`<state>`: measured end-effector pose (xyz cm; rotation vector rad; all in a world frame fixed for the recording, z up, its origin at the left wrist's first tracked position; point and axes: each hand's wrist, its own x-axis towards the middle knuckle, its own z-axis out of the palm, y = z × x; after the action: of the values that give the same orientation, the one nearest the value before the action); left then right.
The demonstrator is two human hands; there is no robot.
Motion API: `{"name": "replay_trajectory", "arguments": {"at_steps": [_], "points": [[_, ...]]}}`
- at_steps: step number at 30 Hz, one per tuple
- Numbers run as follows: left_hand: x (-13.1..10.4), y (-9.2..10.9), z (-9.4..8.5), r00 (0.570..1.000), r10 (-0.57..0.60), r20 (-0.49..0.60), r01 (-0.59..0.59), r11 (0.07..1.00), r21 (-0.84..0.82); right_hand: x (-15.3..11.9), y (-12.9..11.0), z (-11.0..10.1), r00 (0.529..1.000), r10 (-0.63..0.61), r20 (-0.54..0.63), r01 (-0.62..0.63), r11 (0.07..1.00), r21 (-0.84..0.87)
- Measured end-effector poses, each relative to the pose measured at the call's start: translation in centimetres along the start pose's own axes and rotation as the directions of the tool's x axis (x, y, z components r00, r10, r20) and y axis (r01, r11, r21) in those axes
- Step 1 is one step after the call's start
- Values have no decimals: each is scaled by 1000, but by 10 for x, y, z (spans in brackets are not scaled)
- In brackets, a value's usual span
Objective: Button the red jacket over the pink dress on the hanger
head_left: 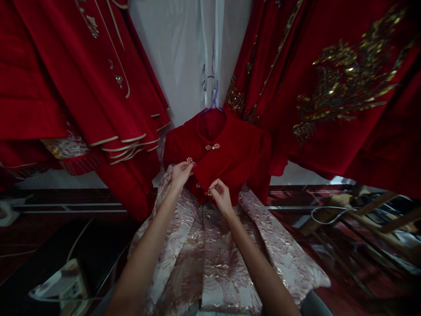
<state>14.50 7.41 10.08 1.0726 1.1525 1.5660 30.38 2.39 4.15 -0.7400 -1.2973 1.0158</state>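
Backdrop: pale grey smooth wall [164, 48], dimly lit, with a dark red floor [289, 195] below it.
Left rack: long red garments edged with narrow cream piping [115, 114], hanging in overlapping folds beside the wall.
Right rack: broad red garments [338, 149] bearing a gold sequinned, feather-like motif [348, 74].
Hanger: slim purple-blue hanger [215, 97], its lower part showing at the neckline of the jacket.
Jacket: short red round-necked jacket [238, 151], hanging in the middle, between the two racks and directly ahead of the person; a pair of pale flower-shaped beaded fasteners [212, 147] sits below the collar.
Skirt: pale pink-silver brocade skirt [226, 259] with a shiny raised leaf pattern, spread in panels below the jacket and under both forearms.
Left hand: bare left hand [182, 174], thumb and fingers pinched on the jacket's front, just beside another flower fastener.
Right hand: bare right hand [219, 193], fingertips clamped on a small beaded clasp [208, 192] at the flap's lower edge.
Lower left: white angular plastic device [70, 283] near a black flat surface [42, 250]; any markings on its panel are too blurred to read.
Lower right: brown wooden frame [371, 215] with a thin white cable loop [329, 216] beside it.
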Motion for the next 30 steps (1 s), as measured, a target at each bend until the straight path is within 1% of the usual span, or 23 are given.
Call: {"name": "replay_trajectory", "arguments": {"at_steps": [1,4,5,6,7,8,9,10,11,12,13,14,15,17,18,20,21,22,23,26,27,28,30], "points": [[0,1,1,1000,-18,15,17,1000,13,1,-1,-2,1000,0,8,0,1000,-15],[2,11,4,980,-118,160,98,987,127,2,-8,-12,1000,2,28,0,998,-61],[4,18,5,975,-117,188,81,979,188,2,-11,-17,999,3,35,-1,997,-73],[6,26,7,977,-72,199,21,969,248,1,-14,-22,999,8,44,-5,997,-82],[8,35,9,979,20,205,-84,948,306,0,-17,-27,998,17,54,-12,996,-91],[10,44,12,964,143,225,-220,905,364,-2,-21,-33,997,31,69,-24,995,-98],[12,54,15,922,270,278,-369,831,417,-4,-25,-38,995,49,89,-40,994,-100],[14,63,19,855,372,363,-511,728,458,-5,-29,-42,991,69,116,-58,993,-102],[16,71,23,774,439,457,-630,608,484,-7,-33,-47,986,87,145,-72,992,-103],[17,77,28,695,473,541,-718,488,496,-8,-37,-50,980,100,172,-83,991,-105],[18,83,32,630,485,606,-776,384,500,-9,-41,-53,975,110,194,-91,990,-107],[19,86,37,584,486,650,-810,305,501,-10,-44,-56,971,119,209,-98,989,-111],[21,89,42,554,483,678,-829,250,500,-11,-47,-58,968,126,216,-103,988,-116],[24,92,51,515,476,713,-852,195,486,-13,-51,-62,967,133,217,-108,986,-124],[26,93,54,496,471,730,-865,187,466,-13,-51,-64,967,135,216,-110,986,-126],[30,94,60,456,473,754,-889,205,410,-13,-52,-67,969,135,205,-112,987,-118],[31,94,61,444,482,755,-896,231,379,-13,-52,-68,972,133,193,-112,987,-113],[32,94,61,446,490,749,-895,275,352,-13,-52,-70,976,127,176,-109,988,-109],[32,95,61,465,493,736,-881,340,329,-12,-52,-71,981,118,155,-102,989,-109],[33,96,57,585,448,676,-766,579,279,-6,-55,-73,995,58,85,-45,987,-151],[33,97,55,611,428,666,-729,631,263,-3,-58,-72,998,24,54,-14,984,-177],[33,98,54,622,415,664,-707,661,249,2,-62,-69,1000,-21,16,23,979,-203],[34,100,52,623,402,671,-692,683,234,16,-72,-60,987,-145,-76,123,964,-234]]}}
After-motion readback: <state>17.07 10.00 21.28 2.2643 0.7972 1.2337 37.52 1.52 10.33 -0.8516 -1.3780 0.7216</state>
